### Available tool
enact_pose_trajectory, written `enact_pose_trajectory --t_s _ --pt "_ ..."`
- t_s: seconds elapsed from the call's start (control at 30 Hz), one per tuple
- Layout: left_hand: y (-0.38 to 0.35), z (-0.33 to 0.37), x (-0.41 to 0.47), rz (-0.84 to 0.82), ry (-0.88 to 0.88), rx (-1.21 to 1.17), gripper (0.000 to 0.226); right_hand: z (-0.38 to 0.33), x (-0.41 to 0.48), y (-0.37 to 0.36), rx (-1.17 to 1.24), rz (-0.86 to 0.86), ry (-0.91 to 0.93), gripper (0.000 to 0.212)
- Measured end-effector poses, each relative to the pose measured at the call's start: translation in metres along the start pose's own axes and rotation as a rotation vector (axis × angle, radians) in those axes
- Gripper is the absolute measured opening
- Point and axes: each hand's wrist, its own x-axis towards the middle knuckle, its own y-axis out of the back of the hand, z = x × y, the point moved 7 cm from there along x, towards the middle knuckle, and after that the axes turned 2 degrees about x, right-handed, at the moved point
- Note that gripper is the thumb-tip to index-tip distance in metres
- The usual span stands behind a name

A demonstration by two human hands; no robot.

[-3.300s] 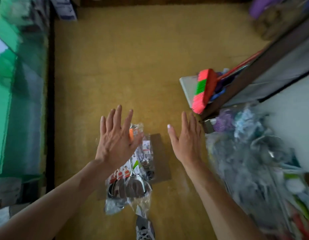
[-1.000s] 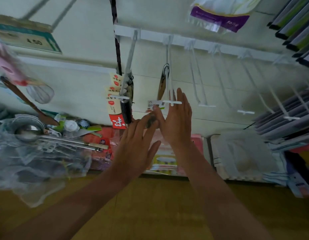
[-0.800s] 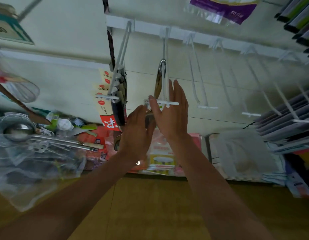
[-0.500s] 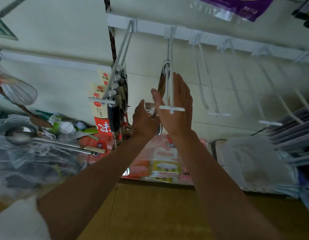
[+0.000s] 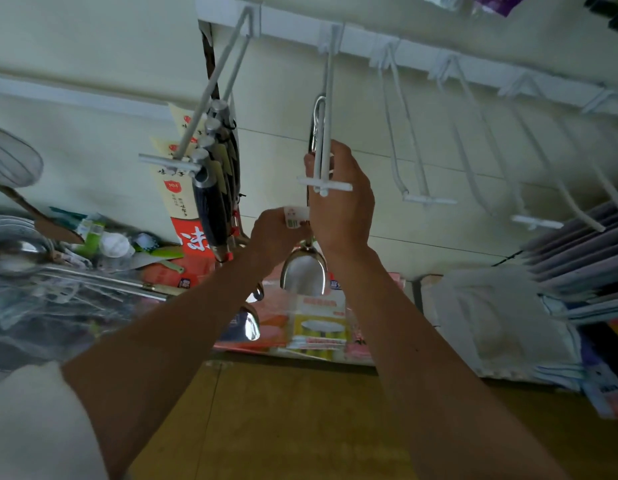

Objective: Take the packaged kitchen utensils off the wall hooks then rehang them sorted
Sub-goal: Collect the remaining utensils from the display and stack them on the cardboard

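Right hand [image 5: 345, 216] is up at the hook [image 5: 327, 81], second from the left end of the white rail [image 5: 363, 38]. Its fingers and thumb are curled in tight around the handle of the metal scoop [image 5: 304, 271], right behind the hook's front crossbar. The scoop hangs from that hook by the loop at the top of its handle, shiny bowl pointing down between the two wrists.

Left hand [image 5: 276, 237] is just below and to the left, touching the right one, with its fingertips pinching the white label [image 5: 295, 216] on the scoop's handle.

One hook over, at the left end of the rail, the neighbouring hook [image 5: 196, 117] is loaded: a row of dark-handled packaged utensils [image 5: 210, 209] on red and cream cards hangs packed together near its tip. Going the other way along the rail, empty hooks [image 5: 428, 201] jut out one after another towards the right end.

Down below the left forearm, a shiny spoon bowl [image 5: 251, 323] catches the light. Against the base of the wall sits a heap of plastic-wrapped utensils [image 5: 30, 299] on the left, colourful boxes [image 5: 316, 323] in the middle and white bags [image 5: 501, 323] on the right. Yellow-brown floor [image 5: 300, 427] runs beneath both arms.
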Motion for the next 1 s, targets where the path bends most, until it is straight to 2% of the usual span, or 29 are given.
enact_pose_trajectory --t_s 0.13,0.3,0.47,0.63,0.73,1.0 --pt "0.002 -0.003 -0.015 -0.007 0.016 -0.024 0.02 -0.008 -0.005 0.007 -0.05 -0.022 -0.008 0.023" --pt "0.007 -0.004 -0.039 -0.04 0.017 -0.031 0.011 -0.019 -0.027 0.016 -0.101 -0.035 -0.032 0.027" --pt "0.014 -0.008 -0.068 -0.057 0.008 0.008 0.01 -0.03 -0.053 0.027 -0.131 -0.044 -0.078 0.029" --pt "0.018 -0.014 -0.101 -0.085 0.011 0.049 0.021 -0.047 -0.08 0.04 -0.156 -0.072 -0.106 0.031" --pt "0.023 -0.018 -0.125 -0.13 0.002 0.05 0.013 -0.058 -0.102 0.051 -0.152 -0.076 -0.149 0.03" --pt "0.068 -0.021 -0.204 -0.16 -0.017 0.02 0.01 -0.127 -0.163 0.055 -0.126 -0.126 -0.148 0.031"
